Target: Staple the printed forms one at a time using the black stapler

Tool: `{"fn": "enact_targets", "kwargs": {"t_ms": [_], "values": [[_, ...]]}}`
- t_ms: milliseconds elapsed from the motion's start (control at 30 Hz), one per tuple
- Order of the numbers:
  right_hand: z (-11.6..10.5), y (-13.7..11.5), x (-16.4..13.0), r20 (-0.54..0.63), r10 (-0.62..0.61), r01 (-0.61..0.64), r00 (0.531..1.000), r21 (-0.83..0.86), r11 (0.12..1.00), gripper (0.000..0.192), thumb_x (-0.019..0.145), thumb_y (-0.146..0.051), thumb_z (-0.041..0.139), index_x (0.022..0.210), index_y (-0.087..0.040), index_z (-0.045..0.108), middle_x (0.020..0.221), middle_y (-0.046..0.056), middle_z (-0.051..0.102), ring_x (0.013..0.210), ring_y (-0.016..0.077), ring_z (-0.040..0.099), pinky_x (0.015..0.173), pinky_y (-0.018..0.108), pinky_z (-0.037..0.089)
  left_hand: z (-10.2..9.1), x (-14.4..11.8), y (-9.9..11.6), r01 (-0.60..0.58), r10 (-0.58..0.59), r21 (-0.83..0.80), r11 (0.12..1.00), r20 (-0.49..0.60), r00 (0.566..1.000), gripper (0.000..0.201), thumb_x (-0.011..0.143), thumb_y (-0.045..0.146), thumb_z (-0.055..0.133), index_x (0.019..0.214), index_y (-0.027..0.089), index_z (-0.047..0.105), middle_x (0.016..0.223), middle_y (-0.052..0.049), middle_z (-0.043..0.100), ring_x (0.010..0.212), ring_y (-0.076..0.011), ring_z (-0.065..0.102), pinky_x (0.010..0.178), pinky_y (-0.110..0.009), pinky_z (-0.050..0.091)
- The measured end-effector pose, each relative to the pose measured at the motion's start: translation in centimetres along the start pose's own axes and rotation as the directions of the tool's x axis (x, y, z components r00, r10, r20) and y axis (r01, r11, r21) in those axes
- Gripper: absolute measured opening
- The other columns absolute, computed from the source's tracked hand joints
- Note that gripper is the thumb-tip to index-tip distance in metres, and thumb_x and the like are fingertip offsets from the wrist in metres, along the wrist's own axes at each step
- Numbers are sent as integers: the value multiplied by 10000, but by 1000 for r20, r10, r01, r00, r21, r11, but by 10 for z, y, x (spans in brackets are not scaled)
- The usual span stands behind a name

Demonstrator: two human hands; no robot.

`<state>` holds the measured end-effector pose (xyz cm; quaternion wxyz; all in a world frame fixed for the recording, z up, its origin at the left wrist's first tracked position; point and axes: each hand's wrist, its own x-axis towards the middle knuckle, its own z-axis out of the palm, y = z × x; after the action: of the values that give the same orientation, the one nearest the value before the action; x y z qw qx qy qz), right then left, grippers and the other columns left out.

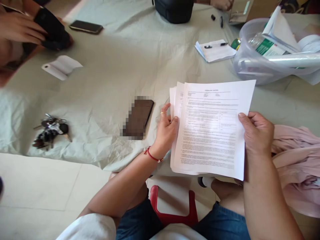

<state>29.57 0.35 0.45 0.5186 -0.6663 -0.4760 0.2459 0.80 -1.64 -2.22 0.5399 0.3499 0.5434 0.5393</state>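
Note:
Several printed sheets of paper, loosely fanned at the left side, are held up over the table's near edge. My left hand grips their left edge, thumb in front and fingers partly behind. At the right edge my right hand pinches the sheets, its thumb on the front page and its other fingers behind. The front page carries dense text and a small table. Just left of my left hand lies a dark phone, partly blurred out, flat on the cloth.
A key bunch, paper roll and another phone lie leftward. A notepad with pens sits beside a filled plastic tub. A black case stands at the back. Another person's hand is top left; pink fabric lies right.

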Motion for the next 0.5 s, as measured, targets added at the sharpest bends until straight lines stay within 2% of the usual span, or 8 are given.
{"fn": "enact_targets", "kwargs": {"t_ms": [67,133,200,267,333,367,500], "values": [[2,-1,0,-16,-23,23,1000,-7,1000,289,803,-472,898,856,-204,804,700,-29,686,645,137,550,618,280,455,1,-2,6,73,-73,-16,997,-17,997,678,1046,294,708,1638,378,388,958,5,730,876,-233,769,819,-411,625],[4,-2,1,-18,-52,52,998,-24,998,301,812,-485,890,870,-204,800,689,-31,671,640,139,543,630,288,460,3,-3,12,126,-127,-33,991,-16,992,643,1046,298,705,1624,354,430,978,-7,752,922,-245,777,842,-414,622],[5,-3,2,-1,-78,78,997,-47,996,314,826,-504,879,881,-207,792,665,-43,638,629,139,533,655,299,474,5,-5,16,136,-136,-55,989,9,991,416,1058,342,685,1461,295,595,1029,-36,783,971,-249,779,862,-408,622],[7,-5,1,19,-97,98,995,-70,993,317,841,-515,865,879,-211,781,646,-51,612,620,136,521,663,303,477,7,-7,19,108,-106,-65,992,25,994,219,1080,425,654,1186,242,710,1093,-71,806,1029,-254,774,893,-399,623],[10,-8,-2,37,-117,120,992,-92,989,307,859,-510,850,875,-213,775,640,-51,604,617,135,511,649,300,463,7,-8,20,76,-74,-72,995,30,997,327,1087,526,637,1018,221,730,1118,-93,820,1063,-262,773,924,-400,626],[11,-9,-4,41,-130,134,991,-102,986,303,870,-509,844,874,-214,774,641,-49,604,615,136,507,640,299,454,6,-8,20,77,-73,-84,993,48,996,365,1073,567,656,1006,219,739,1116,-98,828,1067,-268,778,935,-408,631],[17,-5,-6,49,-157,161,986,-88,983,321,883,-553,856,960,-249,787,761,-32,680,679,162,587,668,312,512,2,-4,17,112,-74,-177,978,207,976,403,903,553,891,1110,225,780,1122,-94,855,1077,-298,810,971,-451,656]]}}
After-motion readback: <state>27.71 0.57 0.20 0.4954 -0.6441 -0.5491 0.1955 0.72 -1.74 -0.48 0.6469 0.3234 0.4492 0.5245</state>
